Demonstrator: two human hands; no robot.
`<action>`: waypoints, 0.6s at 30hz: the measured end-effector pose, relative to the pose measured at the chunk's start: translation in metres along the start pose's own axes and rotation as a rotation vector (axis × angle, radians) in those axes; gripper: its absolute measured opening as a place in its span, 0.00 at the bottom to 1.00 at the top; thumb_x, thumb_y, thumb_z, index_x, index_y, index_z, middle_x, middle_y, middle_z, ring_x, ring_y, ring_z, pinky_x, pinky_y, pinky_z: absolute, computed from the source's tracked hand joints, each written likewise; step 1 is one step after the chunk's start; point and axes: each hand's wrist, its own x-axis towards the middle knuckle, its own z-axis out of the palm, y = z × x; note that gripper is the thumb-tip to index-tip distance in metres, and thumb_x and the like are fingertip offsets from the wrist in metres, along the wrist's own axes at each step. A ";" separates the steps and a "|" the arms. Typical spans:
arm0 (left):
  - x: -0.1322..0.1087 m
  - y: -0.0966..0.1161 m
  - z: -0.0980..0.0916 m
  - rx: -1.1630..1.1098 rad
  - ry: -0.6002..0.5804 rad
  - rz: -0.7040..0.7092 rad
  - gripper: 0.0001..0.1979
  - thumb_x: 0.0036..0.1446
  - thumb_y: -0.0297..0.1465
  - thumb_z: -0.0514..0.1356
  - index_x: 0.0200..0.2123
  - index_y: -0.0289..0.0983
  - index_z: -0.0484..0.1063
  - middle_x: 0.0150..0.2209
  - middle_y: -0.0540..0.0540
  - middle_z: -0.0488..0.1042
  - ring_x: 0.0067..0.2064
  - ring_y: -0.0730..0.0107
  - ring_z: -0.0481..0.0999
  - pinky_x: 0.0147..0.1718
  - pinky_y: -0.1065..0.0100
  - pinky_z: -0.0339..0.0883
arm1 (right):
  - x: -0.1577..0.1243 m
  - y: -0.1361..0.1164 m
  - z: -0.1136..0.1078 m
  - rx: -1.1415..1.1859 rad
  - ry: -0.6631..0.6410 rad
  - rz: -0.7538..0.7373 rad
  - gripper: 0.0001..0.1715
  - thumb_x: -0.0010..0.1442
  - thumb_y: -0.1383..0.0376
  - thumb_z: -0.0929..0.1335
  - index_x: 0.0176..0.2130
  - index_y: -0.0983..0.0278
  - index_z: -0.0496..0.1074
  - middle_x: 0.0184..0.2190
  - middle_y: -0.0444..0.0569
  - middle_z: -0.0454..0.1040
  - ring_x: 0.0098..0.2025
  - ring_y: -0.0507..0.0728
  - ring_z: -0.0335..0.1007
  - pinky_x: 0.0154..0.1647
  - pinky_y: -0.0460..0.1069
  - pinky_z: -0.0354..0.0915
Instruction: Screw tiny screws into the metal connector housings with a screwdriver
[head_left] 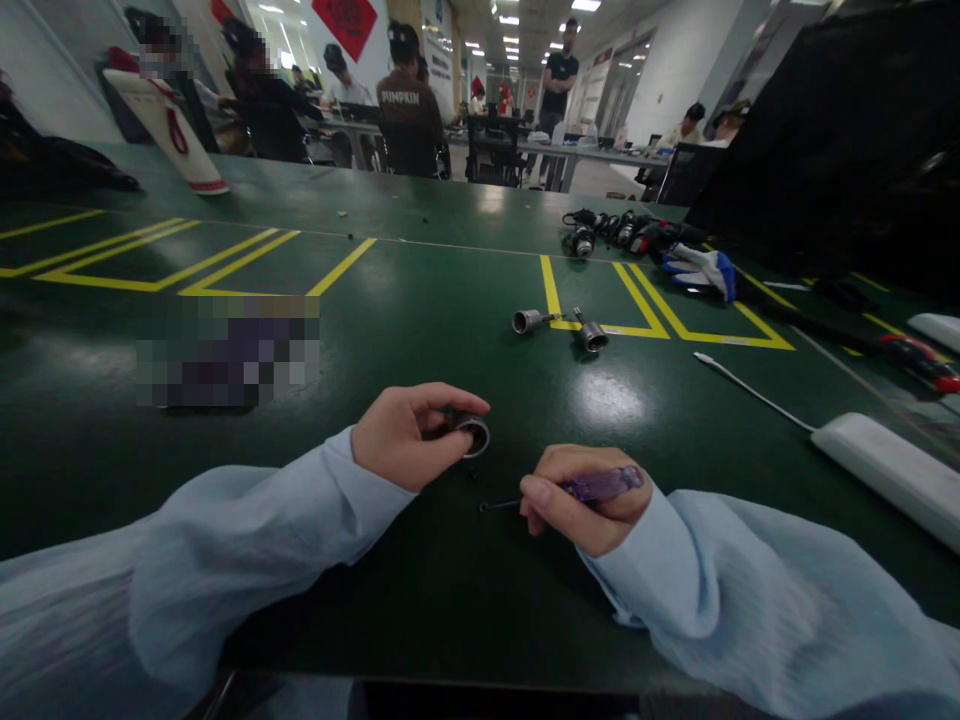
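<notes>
My left hand [409,435] grips a metal hole saw [480,437] between thumb and fingers, its round open end facing right and toward me. My right hand [577,497] is closed around a screwdriver with a see-through purple handle [606,484]. The thin shaft [501,505] points left, its tip just below and right of the hole saw and apart from it. A tiny dark piece [472,476], too small to name, shows beneath the hole saw. Farther back, two more hole saws with shanks [527,321] [592,335] lie on the green tabletop [420,600].
A white power strip [885,475] with a cable lies at right. Behind are blue-and-white gloves [701,270] and dark corded tools [583,240]. A blurred-out object [232,355] lies left. A white container [169,135] stands far left. Several people sit beyond the table.
</notes>
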 end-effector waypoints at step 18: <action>0.001 0.003 -0.002 -0.272 -0.031 -0.112 0.18 0.36 0.22 0.59 0.36 0.32 0.68 0.30 0.46 0.76 0.35 0.66 0.76 0.38 0.64 0.71 | 0.007 0.001 -0.010 0.560 0.103 0.410 0.16 0.53 0.58 0.65 0.21 0.66 0.68 0.14 0.44 0.70 0.15 0.47 0.62 0.17 0.42 0.60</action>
